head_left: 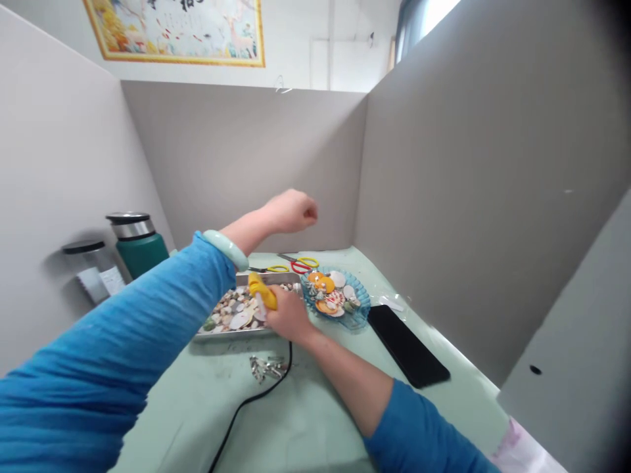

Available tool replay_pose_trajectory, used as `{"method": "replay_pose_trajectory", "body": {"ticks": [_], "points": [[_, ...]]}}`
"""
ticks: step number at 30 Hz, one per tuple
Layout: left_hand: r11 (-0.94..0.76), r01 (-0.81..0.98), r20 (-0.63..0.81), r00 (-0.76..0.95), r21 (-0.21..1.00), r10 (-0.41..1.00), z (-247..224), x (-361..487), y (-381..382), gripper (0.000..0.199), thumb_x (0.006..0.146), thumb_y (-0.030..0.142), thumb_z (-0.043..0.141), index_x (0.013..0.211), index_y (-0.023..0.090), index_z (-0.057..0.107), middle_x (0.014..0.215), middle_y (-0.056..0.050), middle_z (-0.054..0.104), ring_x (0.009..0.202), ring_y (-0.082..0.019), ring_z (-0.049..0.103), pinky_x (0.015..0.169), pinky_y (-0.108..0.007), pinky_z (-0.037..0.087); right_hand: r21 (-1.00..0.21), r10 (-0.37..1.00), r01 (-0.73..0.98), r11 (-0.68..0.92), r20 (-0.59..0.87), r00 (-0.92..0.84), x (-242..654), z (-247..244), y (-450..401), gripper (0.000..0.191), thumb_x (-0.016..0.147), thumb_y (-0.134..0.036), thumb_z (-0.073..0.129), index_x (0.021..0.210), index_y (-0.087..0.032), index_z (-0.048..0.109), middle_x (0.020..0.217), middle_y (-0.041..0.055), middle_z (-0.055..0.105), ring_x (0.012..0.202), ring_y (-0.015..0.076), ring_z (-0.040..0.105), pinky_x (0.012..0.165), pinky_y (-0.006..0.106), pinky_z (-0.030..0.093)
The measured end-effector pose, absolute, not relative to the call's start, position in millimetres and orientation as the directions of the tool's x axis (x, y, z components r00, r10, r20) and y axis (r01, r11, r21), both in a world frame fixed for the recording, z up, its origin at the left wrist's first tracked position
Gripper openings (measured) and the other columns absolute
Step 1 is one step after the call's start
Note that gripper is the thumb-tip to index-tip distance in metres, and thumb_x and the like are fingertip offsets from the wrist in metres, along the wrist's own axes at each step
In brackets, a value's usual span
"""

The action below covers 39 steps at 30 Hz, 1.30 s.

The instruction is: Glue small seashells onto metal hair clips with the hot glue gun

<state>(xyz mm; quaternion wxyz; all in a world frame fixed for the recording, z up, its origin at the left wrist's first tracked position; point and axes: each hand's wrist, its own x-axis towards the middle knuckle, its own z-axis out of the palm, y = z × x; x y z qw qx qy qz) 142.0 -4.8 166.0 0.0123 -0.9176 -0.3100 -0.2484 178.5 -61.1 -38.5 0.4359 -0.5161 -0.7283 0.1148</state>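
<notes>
My left hand (290,211) is raised above the back of the table, its fingers curled closed; whatever may be inside them is hidden. A pale green bangle (227,248) circles that wrist. Over the metal tray (231,336), my right hand (290,315) is wrapped round a yellow hot glue gun (263,291) with a black cord (246,399) trailing toward me. Small shells and pebbles (236,309) fill the tray. Right of it, a blue scalloped glass dish (362,307) holds orange and white shell pieces.
Scissors with yellow and red handles (302,265) lie behind the dish. Small silvery pieces (266,368) sit in front of the tray. At right is a black phone (409,348). A green bottle (140,246) and a clear bottle (93,269) stand left. Grey panels (246,164) enclose the table.
</notes>
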Motion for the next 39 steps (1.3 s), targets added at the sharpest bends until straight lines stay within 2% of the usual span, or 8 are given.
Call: {"method": "replay_pose_trajectory", "body": {"ticks": [5,9,11,15,22,30,34,39], "points": [[-0.755,0.561,0.658,0.431,0.339,0.617,153.5,62.2,-5.7,0.013,0.074,0.022,0.059,0.077,0.013,0.069,0.063,-0.001,0.064,0.057,-0.012,0.061,0.068,-0.025,0.044,-0.948,0.945,0.121,0.293,0.307,0.116,186.3,-29.8,-55.4,0.024,0.071,-0.034,0.059,0.089,-0.019,0.058,0.064,-0.0013,0.059,0.049,0.0130,0.052,0.046,0.024,0.039],[-0.527,0.678,0.420,0.337,0.512,0.842,87.5,8.0,15.4,0.009,0.068,0.014,0.059,0.069,0.015,0.068,0.059,-0.002,0.066,0.047,-0.012,0.059,0.057,-0.023,0.043,-0.941,0.965,-0.213,0.261,0.246,0.095,189.9,-22.3,-57.7,0.033,0.066,-0.034,0.063,0.093,-0.017,0.054,0.070,-0.0010,0.061,0.045,0.0087,0.049,0.040,0.022,0.039],[-0.421,0.768,0.271,0.326,0.483,0.906,53.6,-9.1,25.5,0.010,0.063,0.010,0.061,0.061,0.017,0.068,0.055,-0.002,0.065,0.046,-0.013,0.058,0.056,-0.023,0.042,-0.945,0.969,-0.220,0.244,0.232,0.080,190.0,-20.6,-60.1,0.032,0.065,-0.033,0.065,0.091,-0.017,0.053,0.069,-0.0014,0.061,0.045,0.0082,0.049,0.039,0.021,0.039],[-0.306,0.901,0.281,0.221,0.307,0.934,15.3,-30.1,33.4,0.014,0.063,0.014,0.061,0.068,0.020,0.073,0.068,-0.007,0.070,0.065,-0.019,0.062,0.061,-0.024,0.041,-0.957,0.971,-0.167,0.239,0.231,0.069,188.1,-21.8,-61.8,0.031,0.065,-0.031,0.065,0.090,-0.016,0.054,0.064,-0.0024,0.059,0.043,0.0077,0.048,0.036,0.019,0.037],[-0.118,0.993,0.164,0.114,0.014,0.980,22.5,-45.8,23.0,0.027,0.068,0.020,0.056,0.088,0.028,0.074,0.096,-0.004,0.071,0.088,-0.020,0.062,0.071,-0.024,0.043,-0.958,0.970,-0.158,0.241,0.235,0.054,187.5,-28.4,-55.8,0.031,0.064,-0.028,0.065,0.091,-0.015,0.055,0.064,-0.0028,0.059,0.043,0.0076,0.049,0.035,0.019,0.038],[-0.232,0.958,0.165,0.259,-0.166,0.952,5.5,-33.1,18.6,0.024,0.072,0.028,0.058,0.089,0.023,0.074,0.094,-0.012,0.068,0.103,-0.028,0.054,0.087,-0.035,0.039,-0.966,0.973,-0.118,0.230,0.229,0.025,188.0,-31.3,-53.3,0.032,0.067,-0.031,0.065,0.092,-0.015,0.055,0.065,-0.0012,0.061,0.043,0.0084,0.049,0.036,0.020,0.039],[-0.235,0.966,0.167,0.251,-0.109,0.953,-3.8,-25.1,21.8,0.015,0.069,0.025,0.061,0.076,0.021,0.074,0.087,-0.011,0.070,0.102,-0.028,0.055,0.088,-0.034,0.037,-0.966,0.973,-0.116,0.229,0.229,0.016,186.8,-28.3,-56.1,0.031,0.068,-0.030,0.064,0.093,-0.015,0.054,0.066,-0.0020,0.060,0.043,0.0078,0.049,0.036,0.019,0.038],[-0.327,0.876,0.104,0.311,0.355,0.945,-4.5,-19.5,27.8,0.018,0.067,0.028,0.064,0.080,0.017,0.071,0.083,-0.005,0.071,0.078,-0.019,0.062,0.069,-0.026,0.043,-0.969,0.977,-0.124,0.214,0.213,0.025,186.2,-25.3,-58.3,0.029,0.066,-0.030,0.064,0.090,-0.016,0.055,0.065,-0.0028,0.059,0.043,0.0078,0.049,0.036,0.020,0.039]]}}
